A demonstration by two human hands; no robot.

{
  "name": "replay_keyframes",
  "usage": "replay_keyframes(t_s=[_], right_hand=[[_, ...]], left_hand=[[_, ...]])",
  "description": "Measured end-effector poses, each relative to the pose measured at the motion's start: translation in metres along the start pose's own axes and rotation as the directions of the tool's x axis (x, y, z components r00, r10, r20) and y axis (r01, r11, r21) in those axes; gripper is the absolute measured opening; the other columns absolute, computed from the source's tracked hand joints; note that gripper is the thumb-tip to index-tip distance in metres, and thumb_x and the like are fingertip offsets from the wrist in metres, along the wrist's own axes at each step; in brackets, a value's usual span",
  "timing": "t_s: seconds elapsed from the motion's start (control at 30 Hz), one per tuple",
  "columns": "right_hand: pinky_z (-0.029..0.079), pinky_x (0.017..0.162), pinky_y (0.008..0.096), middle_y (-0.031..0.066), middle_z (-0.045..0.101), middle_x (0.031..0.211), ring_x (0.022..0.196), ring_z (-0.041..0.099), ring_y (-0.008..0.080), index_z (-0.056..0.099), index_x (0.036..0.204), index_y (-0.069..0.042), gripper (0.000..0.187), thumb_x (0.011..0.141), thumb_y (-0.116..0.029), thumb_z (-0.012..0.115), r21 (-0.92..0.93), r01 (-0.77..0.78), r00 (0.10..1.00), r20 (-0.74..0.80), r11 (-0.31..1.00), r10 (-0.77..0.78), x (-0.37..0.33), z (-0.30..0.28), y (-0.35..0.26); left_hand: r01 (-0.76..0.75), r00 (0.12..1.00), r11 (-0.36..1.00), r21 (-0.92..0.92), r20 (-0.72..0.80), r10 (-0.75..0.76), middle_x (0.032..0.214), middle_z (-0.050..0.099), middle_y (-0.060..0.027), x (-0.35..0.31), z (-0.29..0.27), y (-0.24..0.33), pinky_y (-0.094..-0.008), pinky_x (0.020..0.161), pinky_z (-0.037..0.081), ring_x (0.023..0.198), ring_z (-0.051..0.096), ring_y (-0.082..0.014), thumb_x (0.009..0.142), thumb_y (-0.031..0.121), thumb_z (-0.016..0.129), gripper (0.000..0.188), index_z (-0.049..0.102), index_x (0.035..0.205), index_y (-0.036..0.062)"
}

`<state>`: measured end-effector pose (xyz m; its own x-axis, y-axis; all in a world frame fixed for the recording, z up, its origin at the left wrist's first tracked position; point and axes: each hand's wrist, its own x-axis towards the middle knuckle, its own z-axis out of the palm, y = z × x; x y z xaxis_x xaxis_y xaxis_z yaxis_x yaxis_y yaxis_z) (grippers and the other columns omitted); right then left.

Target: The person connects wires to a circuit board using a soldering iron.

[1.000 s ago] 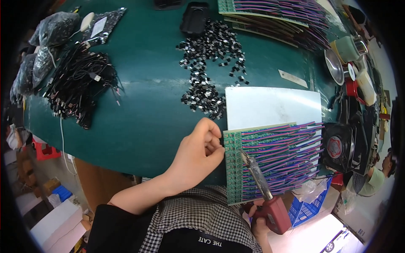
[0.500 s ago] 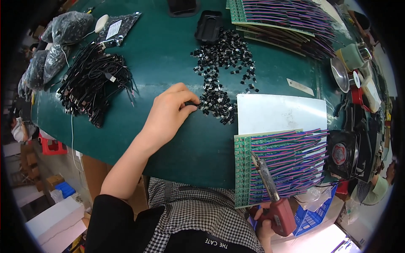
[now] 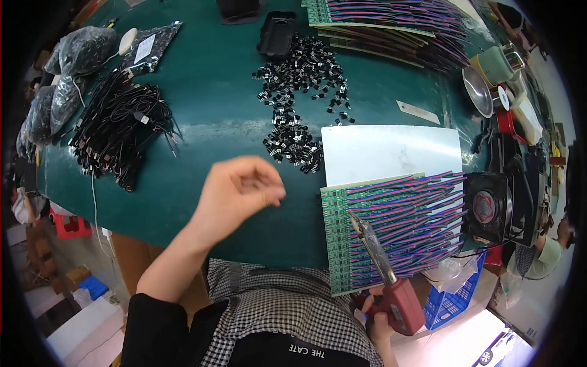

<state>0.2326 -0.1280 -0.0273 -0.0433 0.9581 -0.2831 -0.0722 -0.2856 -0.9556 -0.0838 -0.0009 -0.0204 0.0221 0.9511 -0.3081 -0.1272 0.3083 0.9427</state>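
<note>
My left hand (image 3: 235,192) is over the green table, its fingers curled and thumb tip pressed near the index fingertip. Whatever it pinches is too small or hidden to make out. Beyond it lies a pile of small black connectors with metal pins (image 3: 292,145). My right hand (image 3: 380,321) grips the red handle of a soldering gun (image 3: 403,306). The gun's metal tip points up and left, over a green circuit board panel (image 3: 335,244). Rows of pink and blue wires (image 3: 406,226) extend rightward from that panel, which partly overlaps a white board (image 3: 391,150).
Black cables (image 3: 119,131) are heaped at left beside bagged parts (image 3: 88,52). A black tray (image 3: 277,33) touches the far connectors. More wired panels (image 3: 379,30) are stacked at the back. A metal ruler (image 3: 417,111), a steel bowl (image 3: 478,92) and a small fan (image 3: 489,208) lie to the right.
My left hand has drawn back from the connector pile toward me, fingers curled. The soldering gun stays in my right hand over the panel. The whole view has shifted slightly.
</note>
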Motion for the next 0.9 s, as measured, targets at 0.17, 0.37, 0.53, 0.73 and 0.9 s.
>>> replay_keyframes(t_s=[0.17, 0.37, 0.53, 0.73, 0.9], right_hand=[[0.044, 0.059, 0.0263, 0.0089, 0.062, 0.090, 0.062, 0.056, 0.0139, 0.054, 0.109, 0.003, 0.058, 0.075, -0.040, 0.073, -0.019, -0.022, 0.998, -0.052, 1.000, 0.021, 0.003, 0.003, -0.003], [0.040, 0.056, 0.0283, 0.0121, 0.055, 0.101, 0.063, 0.051, 0.0162, 0.048, 0.114, 0.004, 0.069, 0.076, -0.051, 0.067, -0.184, -0.106, 0.985, 0.112, 0.977, 0.128, -0.002, -0.017, 0.008], [0.039, 0.058, 0.0266, 0.0083, 0.055, 0.091, 0.064, 0.051, 0.0140, 0.053, 0.109, 0.003, 0.068, 0.074, -0.052, 0.070, -0.264, -0.116, 0.976, 0.150, 0.957, 0.160, 0.000, -0.018, 0.008], [0.045, 0.055, 0.0272, 0.0018, 0.060, 0.064, 0.056, 0.058, 0.0171, 0.063, 0.085, 0.000, 0.040, 0.072, -0.037, 0.072, -0.353, 0.077, 0.994, 0.097, 0.933, -0.046, 0.006, -0.013, 0.010], [0.045, 0.054, 0.0275, 0.0026, 0.060, 0.064, 0.056, 0.059, 0.0187, 0.063, 0.083, -0.001, 0.034, 0.069, -0.030, 0.073, -0.371, 0.096, 0.994, 0.080, 0.924, -0.072, 0.008, -0.007, 0.006]], left_hand=[[0.196, 0.978, 0.958, -0.210, 0.110, -0.176, 0.083, 0.065, -0.0099, -0.020, 0.035, -0.008, -0.0252, 0.071, 0.054, 0.076, 0.065, -0.0149, 0.082, -0.006, 0.062, 0.006, 0.060, 0.087, -0.0047], [0.157, 0.987, 0.986, -0.048, 0.042, -0.155, 0.080, 0.061, -0.0069, -0.020, 0.057, -0.012, -0.0254, 0.072, 0.052, 0.078, 0.063, -0.0132, 0.083, -0.008, 0.055, 0.019, 0.044, 0.095, 0.0020], [0.149, 0.988, 0.989, -0.022, 0.033, -0.148, 0.077, 0.060, -0.0057, -0.016, 0.062, -0.020, -0.0236, 0.067, 0.049, 0.076, 0.061, -0.0118, 0.082, -0.010, 0.053, 0.028, 0.036, 0.097, 0.0057], [0.183, 0.983, 0.982, -0.033, 0.017, -0.183, 0.077, 0.060, -0.0050, -0.014, 0.064, -0.020, -0.0226, 0.065, 0.048, 0.075, 0.061, -0.0113, 0.082, -0.009, 0.054, 0.028, 0.035, 0.098, 0.0053], [0.175, 0.984, 0.984, -0.043, 0.027, -0.174, 0.076, 0.060, -0.0044, -0.014, 0.064, -0.021, -0.0221, 0.064, 0.048, 0.075, 0.061, -0.0108, 0.083, -0.008, 0.054, 0.028, 0.035, 0.098, 0.0054]])
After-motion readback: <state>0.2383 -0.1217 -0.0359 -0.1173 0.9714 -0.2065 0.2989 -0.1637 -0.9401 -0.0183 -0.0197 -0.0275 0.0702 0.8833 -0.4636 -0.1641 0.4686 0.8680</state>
